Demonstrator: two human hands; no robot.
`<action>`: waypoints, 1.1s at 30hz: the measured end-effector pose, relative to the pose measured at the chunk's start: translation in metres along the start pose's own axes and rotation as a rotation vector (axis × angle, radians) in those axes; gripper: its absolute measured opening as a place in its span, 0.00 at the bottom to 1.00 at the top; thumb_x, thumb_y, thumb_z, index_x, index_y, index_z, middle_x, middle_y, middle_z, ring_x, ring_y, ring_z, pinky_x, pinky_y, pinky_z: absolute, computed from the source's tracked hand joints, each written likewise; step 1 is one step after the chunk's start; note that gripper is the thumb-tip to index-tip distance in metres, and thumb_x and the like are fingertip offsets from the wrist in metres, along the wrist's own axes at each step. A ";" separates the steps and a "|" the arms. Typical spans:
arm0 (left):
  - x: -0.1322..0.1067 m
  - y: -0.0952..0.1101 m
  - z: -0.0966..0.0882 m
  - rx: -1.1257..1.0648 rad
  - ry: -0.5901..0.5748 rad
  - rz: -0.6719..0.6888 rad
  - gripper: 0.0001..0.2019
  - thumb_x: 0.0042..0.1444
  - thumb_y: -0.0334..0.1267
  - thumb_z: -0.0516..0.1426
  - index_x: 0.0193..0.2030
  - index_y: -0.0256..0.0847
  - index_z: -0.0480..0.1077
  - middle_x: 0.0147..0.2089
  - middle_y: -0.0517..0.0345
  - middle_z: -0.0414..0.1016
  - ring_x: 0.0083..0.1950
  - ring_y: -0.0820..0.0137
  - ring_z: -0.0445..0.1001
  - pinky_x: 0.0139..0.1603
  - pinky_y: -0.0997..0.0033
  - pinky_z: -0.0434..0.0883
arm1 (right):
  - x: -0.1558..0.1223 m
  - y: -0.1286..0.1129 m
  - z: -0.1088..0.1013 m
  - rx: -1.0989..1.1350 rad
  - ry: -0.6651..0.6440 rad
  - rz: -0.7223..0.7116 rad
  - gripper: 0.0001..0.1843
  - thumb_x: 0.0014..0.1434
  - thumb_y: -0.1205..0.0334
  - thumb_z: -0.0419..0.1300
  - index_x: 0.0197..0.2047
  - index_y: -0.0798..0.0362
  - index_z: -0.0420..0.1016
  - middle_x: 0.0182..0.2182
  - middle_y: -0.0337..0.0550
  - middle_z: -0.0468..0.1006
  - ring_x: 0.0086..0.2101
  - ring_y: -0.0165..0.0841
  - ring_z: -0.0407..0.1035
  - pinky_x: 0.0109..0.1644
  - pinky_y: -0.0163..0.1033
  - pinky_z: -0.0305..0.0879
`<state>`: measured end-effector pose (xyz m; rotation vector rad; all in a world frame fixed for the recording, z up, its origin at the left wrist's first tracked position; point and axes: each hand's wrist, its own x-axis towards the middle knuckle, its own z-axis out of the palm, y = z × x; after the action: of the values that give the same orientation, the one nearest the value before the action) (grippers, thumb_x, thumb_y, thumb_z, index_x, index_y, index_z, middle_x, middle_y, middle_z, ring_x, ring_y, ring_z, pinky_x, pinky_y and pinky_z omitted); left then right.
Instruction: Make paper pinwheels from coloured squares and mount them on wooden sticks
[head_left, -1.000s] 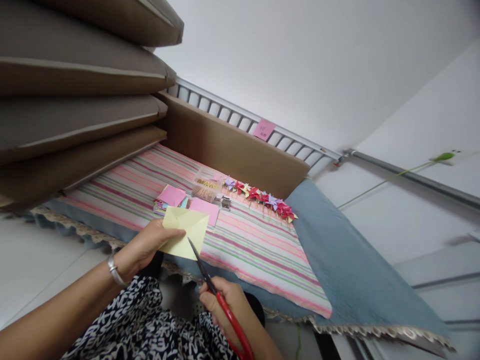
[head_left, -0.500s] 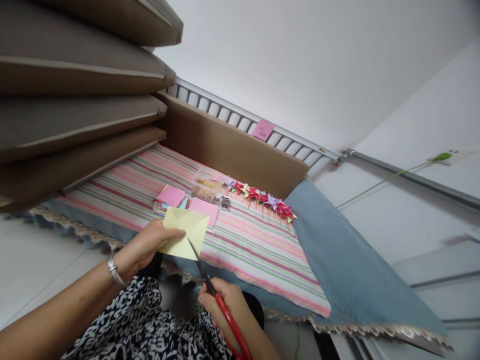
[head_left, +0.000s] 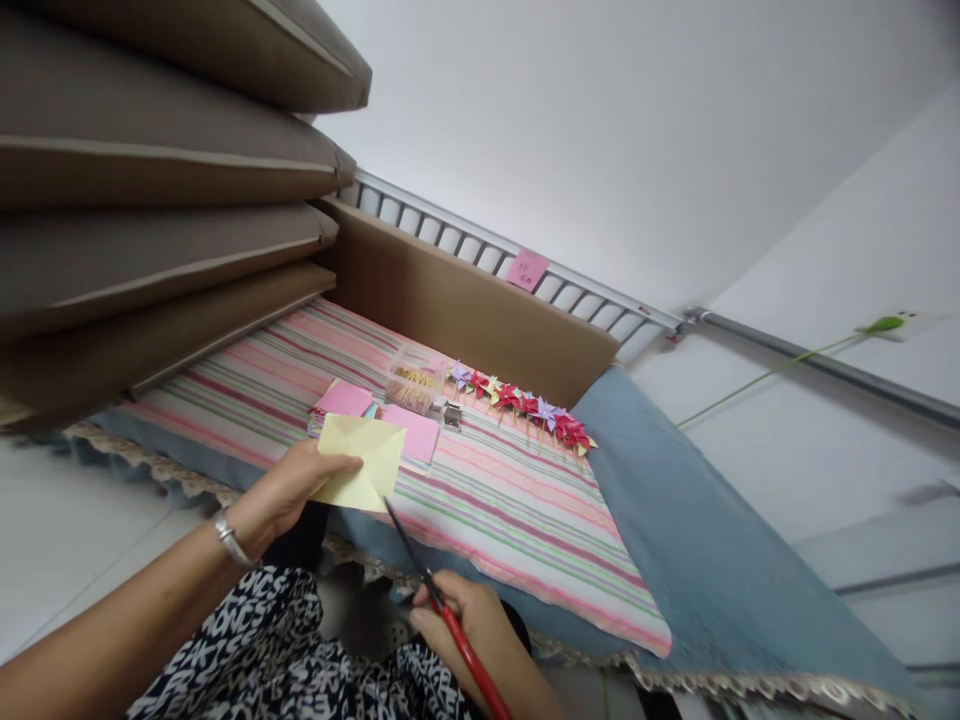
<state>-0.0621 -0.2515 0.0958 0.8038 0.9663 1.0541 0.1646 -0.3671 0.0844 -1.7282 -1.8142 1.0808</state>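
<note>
My left hand (head_left: 304, 482) pinches a creased square of pale yellow paper (head_left: 371, 465) by its left side, thumb on top. Red-handled scissors (head_left: 442, 600) are gripped in my right hand (head_left: 472, 630). Their dark blades point up and left, with the tip at the paper's lower right edge. Beyond the yellow sheet lie a pile of coloured paper squares (head_left: 341, 398) and a pink paper stack (head_left: 412, 435). Behind them a clear plastic box (head_left: 414, 380) holds small gold and tan pieces. Small paper pinwheels on sticks (head_left: 517, 400) form a row to its right.
A striped cloth (head_left: 510, 520) covers the surface over a blue lace-edged cover (head_left: 690, 550). Thick brown cushions (head_left: 165, 170) are stacked at left. A brown board (head_left: 480, 310) and metal rail (head_left: 450, 235) stand behind. A dark binder clip (head_left: 451, 415) sits beside the box.
The scissors have drawn back down and right, so their tip moved from inside the yellow paper to its edge. The paper has shifted slightly left. My view has tilted a little.
</note>
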 end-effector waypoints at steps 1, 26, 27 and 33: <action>0.002 0.001 -0.003 -0.014 -0.001 0.002 0.22 0.36 0.35 0.68 0.42 0.30 0.76 0.33 0.48 0.82 0.29 0.63 0.77 0.31 0.70 0.71 | 0.003 0.013 -0.003 -0.039 0.015 0.000 0.06 0.54 0.61 0.58 0.33 0.53 0.75 0.19 0.34 0.67 0.22 0.30 0.60 0.27 0.34 0.55; 0.166 0.006 0.048 -0.193 -0.004 -0.094 0.13 0.47 0.31 0.61 0.42 0.35 0.73 0.34 0.48 0.82 0.33 0.60 0.80 0.32 0.65 0.75 | 0.211 0.085 -0.078 0.343 0.515 0.080 0.18 0.59 0.52 0.55 0.45 0.54 0.76 0.42 0.54 0.79 0.44 0.47 0.74 0.44 0.44 0.67; 0.176 0.003 0.054 -0.224 -0.032 -0.106 0.14 0.49 0.31 0.60 0.44 0.35 0.73 0.36 0.48 0.82 0.37 0.58 0.80 0.36 0.64 0.76 | 0.219 0.071 -0.072 0.431 0.467 0.043 0.20 0.59 0.48 0.55 0.45 0.54 0.76 0.38 0.52 0.80 0.40 0.44 0.76 0.40 0.43 0.69; 0.213 -0.017 0.066 -0.316 -0.137 -0.156 0.20 0.53 0.33 0.58 0.54 0.37 0.70 0.49 0.49 0.80 0.52 0.58 0.76 0.51 0.64 0.73 | 0.272 0.023 -0.041 0.993 0.367 -0.106 0.26 0.51 0.46 0.64 0.47 0.57 0.75 0.36 0.47 0.80 0.33 0.34 0.74 0.34 0.35 0.67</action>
<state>0.0443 -0.0599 0.0515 0.5236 0.7109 0.9726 0.1702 -0.0960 0.0338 -1.0929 -0.8632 1.2117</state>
